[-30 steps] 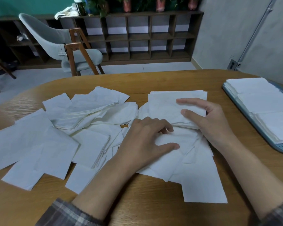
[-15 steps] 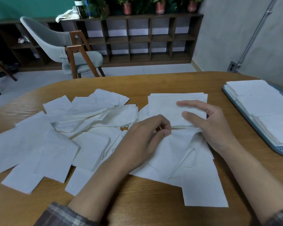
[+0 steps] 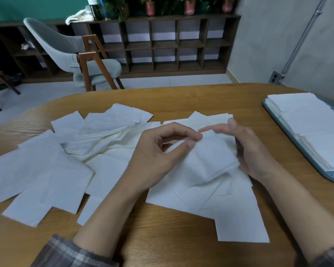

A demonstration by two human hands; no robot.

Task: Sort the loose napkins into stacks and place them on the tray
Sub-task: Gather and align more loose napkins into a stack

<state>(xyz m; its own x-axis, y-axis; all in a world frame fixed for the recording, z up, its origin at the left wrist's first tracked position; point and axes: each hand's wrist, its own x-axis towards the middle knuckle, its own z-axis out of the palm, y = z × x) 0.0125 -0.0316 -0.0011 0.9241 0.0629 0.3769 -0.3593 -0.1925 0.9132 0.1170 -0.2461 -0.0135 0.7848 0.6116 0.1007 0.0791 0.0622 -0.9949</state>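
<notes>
- The left hand (image 3: pixel 158 157) pinches the near-left corner of a small held bundle (image 3: pixel 210 157) of white napkins between thumb and forefinger; its other fingers are curled behind.
- The right hand (image 3: pixel 253 151) grasps the same bundle by its right edge, palm against the side and fingers reaching over the far side. The bundle is blurred, so its sheets cannot be counted.
- The bundle is lifted just above the loose napkins (image 3: pixel 37 170), between the two hands, at the middle of the table (image 3: pixel 181 237).
- The loose napkins lie overlapping from the left edge to under the hands, too many to count. One fanned pile (image 3: pixel 96 137) sits at the far left of the spread.
- One blue-grey tray (image 3: pixel 274 120) lies at the right, cut off by the frame. Three stacks (image 3: pixel 312 122) sit on it in a row.
- Two plaid sleeves (image 3: pixel 69 253) show at the bottom corners.
- The table is wood-grained with a rounded far edge.
- Beyond it stand one grey chair (image 3: pixel 71 49) with wooden legs and one dark shelf unit (image 3: pixel 172 45) bearing three pink plant pots (image 3: pixel 189 6), one dark bottle (image 3: pixel 94 8) and a white cloth (image 3: pixel 77 16).
- Bare wood shows between the right hand and the tray, along the far edge, and along the near edge.
</notes>
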